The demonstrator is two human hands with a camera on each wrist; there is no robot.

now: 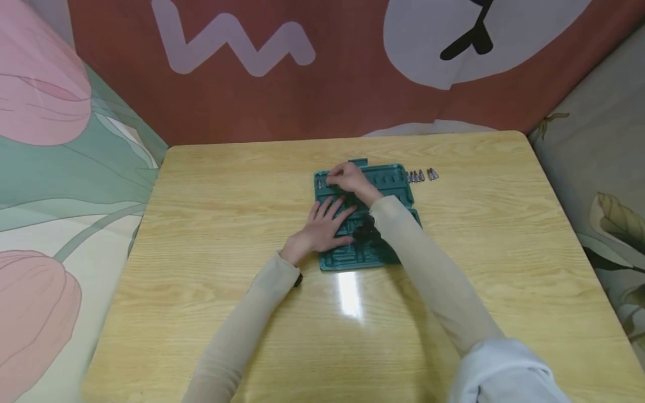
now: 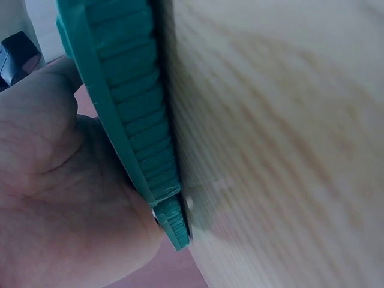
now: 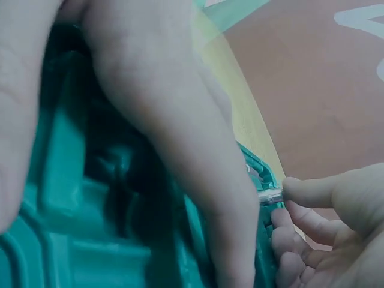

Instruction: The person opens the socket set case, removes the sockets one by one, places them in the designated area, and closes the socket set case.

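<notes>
A green molded case (image 1: pixel 388 193) lies unfolded on the wooden table. My left hand (image 1: pixel 322 230) rests on it with fingers spread; in the left wrist view the palm (image 2: pixel 66 192) lies against the case's side (image 2: pixel 135 114). At the case's upper left, my right hand (image 1: pixel 349 178) is bent over the compartments. The right wrist view shows its thumb and finger (image 3: pixel 342 210) pinching a small silvery metal piece (image 3: pixel 270 196) at the case's edge. One small metal piece (image 1: pixel 319 183) sits in the upper left slot.
Several small metal pieces (image 1: pixel 415 176) stand in a row just right of the case, with a further small group (image 1: pixel 432 174) beside them. The wooden table (image 1: pixel 227 196) extends around the case, and a patterned cloth (image 1: pixel 302 101) hangs behind its back edge.
</notes>
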